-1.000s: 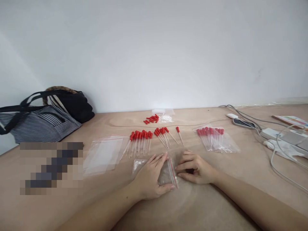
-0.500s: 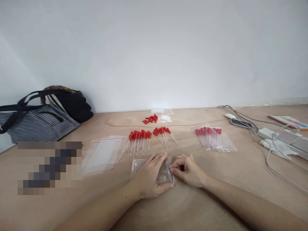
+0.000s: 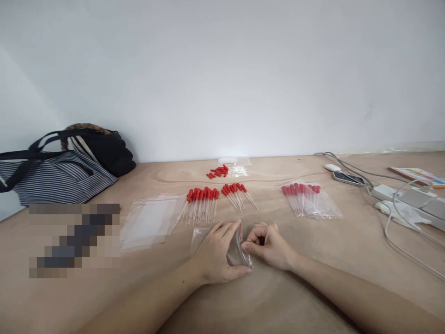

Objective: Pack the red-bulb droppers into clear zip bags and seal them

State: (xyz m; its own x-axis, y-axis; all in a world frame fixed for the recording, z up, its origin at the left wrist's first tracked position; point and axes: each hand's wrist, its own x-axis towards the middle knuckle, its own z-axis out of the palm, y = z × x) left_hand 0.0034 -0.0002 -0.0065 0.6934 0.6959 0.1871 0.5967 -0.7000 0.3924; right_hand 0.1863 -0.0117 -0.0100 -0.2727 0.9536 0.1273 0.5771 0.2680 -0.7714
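At lower centre, the spread left hand (image 3: pixel 219 253) is flattening a zip-lock bag (image 3: pixel 234 255); the right hand (image 3: pixel 267 246) is apparently pinching its mouth, now gaping wider.

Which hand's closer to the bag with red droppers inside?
Right. The right hand is in front of the dropper bag and to its left; the left hand is farther left, on a resealable bag.

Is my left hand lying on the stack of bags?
No, your left hand lies over the single bag in front of you, right of the stack.
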